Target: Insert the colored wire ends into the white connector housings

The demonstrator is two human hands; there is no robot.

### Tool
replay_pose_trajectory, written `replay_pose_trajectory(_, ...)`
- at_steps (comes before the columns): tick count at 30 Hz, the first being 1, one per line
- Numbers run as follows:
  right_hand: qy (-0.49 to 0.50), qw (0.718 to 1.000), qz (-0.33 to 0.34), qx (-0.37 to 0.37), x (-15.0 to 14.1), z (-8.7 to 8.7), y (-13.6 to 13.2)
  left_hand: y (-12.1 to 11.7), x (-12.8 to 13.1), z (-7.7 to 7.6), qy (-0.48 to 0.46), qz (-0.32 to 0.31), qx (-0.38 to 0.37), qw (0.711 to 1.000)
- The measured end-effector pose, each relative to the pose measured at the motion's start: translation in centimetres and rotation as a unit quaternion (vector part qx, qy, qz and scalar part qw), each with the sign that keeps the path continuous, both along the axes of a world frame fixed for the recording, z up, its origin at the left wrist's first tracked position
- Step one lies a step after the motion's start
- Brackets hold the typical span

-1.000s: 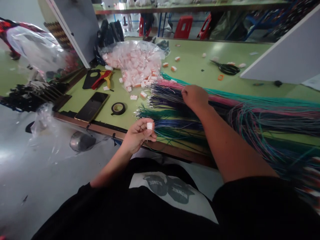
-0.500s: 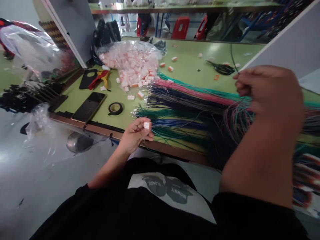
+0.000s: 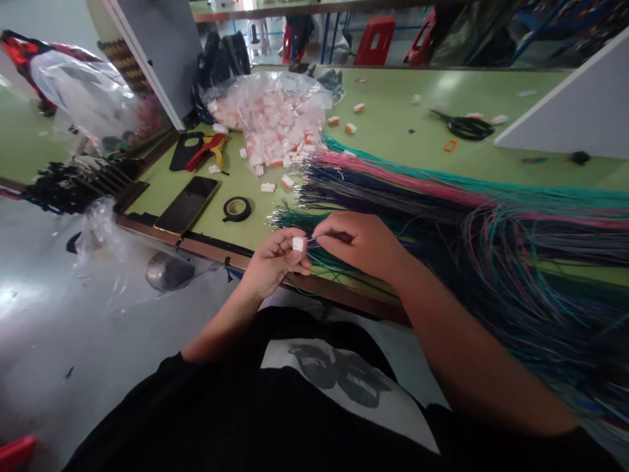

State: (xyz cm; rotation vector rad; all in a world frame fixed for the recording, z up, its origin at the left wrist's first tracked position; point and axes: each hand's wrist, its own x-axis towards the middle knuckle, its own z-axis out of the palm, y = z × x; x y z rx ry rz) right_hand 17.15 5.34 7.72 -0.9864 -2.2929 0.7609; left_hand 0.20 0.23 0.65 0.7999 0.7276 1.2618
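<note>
Between the thumb and fingers of my left hand (image 3: 275, 260) is a small white and orange connector housing (image 3: 298, 244), held above the table's front edge. Thin wires trail from it to the right. My right hand (image 3: 361, 244) pinches a thin wire (image 3: 312, 238) close to the housing's right side; whether its end is inside the housing I cannot tell. Behind and under my hands lie bundles of cut wires in teal, pink (image 3: 388, 174), grey, dark blue and green, their metal-tipped ends pointing left.
A clear plastic bag (image 3: 275, 115) of connector housings lies at the back, with loose ones around it. On the left are a phone (image 3: 187, 205), black tape (image 3: 236, 209) and red-yellow pliers (image 3: 206, 152). Black scissors (image 3: 466, 126) lie at the back right beside a grey partition (image 3: 574, 108).
My right hand went from the wire bundle out to the right, drawing a dark wire, then came back left beside the connector housing. My left hand kept hold of the housing.
</note>
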Motion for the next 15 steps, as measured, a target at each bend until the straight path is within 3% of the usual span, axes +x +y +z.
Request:
replay_pose_trajectory(3,-0.004,0.999,-0.036,0.012,0.26,-0.39,-0.11,0.04,-0.1,-0.1,0.003,-0.004,0.004,1.0)
replay_pose_trajectory(15,-0.081,0.994,-0.067,0.038,-0.54,-1.04,-0.54,0.08,-0.13,-0.09,-0.002,-0.009,0.004,1.0)
